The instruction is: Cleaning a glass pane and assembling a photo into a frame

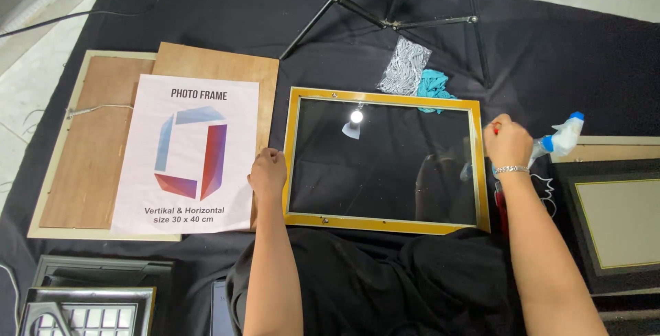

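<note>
1. At lower centre, the left hand (267, 173) lay curled with knuckles up against the left edge of the yellow-rimmed rectangular glass picture frame (386, 224), seemingly steadying it rather than clutching anything.
2. At right of centre, the right hand (507, 143) was closed around a small red-tipped tool (495, 128), by the frame's right rim.
3. Judged from this, firm pressure on the left rail would stop the frame sliding on the black cloth surface (206, 13).
4. Farther right lay a white spray bottle with blue collar (562, 137).
</note>
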